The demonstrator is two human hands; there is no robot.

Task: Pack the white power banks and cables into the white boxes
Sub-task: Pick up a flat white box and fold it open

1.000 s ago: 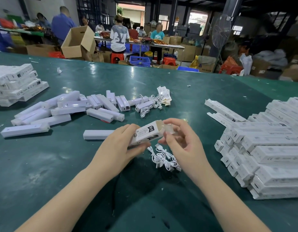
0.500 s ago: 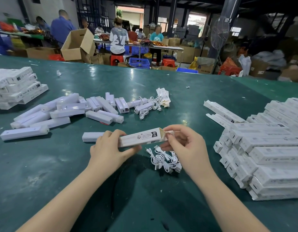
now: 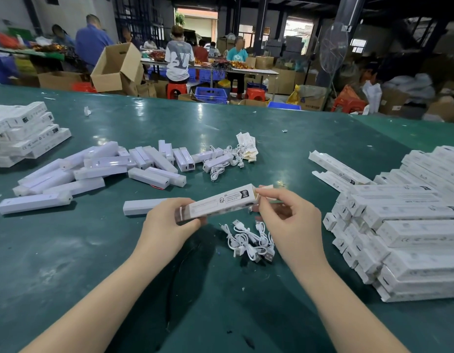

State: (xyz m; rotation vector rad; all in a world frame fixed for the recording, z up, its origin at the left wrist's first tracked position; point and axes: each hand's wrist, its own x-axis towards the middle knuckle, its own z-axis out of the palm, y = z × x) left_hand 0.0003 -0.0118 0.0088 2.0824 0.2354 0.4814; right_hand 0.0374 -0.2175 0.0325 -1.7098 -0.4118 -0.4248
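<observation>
My left hand (image 3: pixel 167 225) grips the near end of a long white box (image 3: pixel 220 201) held just above the green table (image 3: pixel 67 263). My right hand (image 3: pixel 289 220) pinches the flap at the box's far right end. A single white power bank (image 3: pixel 139 207) lies on the table behind my left hand. Under my right hand sits a tangle of white cables (image 3: pixel 251 242). Several loose power banks (image 3: pixel 98 169) lie scattered at the left middle, with more cables (image 3: pixel 225 157) beside them.
A big stack of white boxes (image 3: pixel 409 225) fills the right side. Another stack of boxes (image 3: pixel 24 133) sits at the far left. Two opened boxes (image 3: pixel 338 170) lie at the right middle. People work at tables beyond the far edge, among cardboard cartons (image 3: pixel 116 70).
The box has turned from foreshortened to lying lengthwise across my view and risen slightly. My left hand slid to its near end; my right hand stays at the far flap.
</observation>
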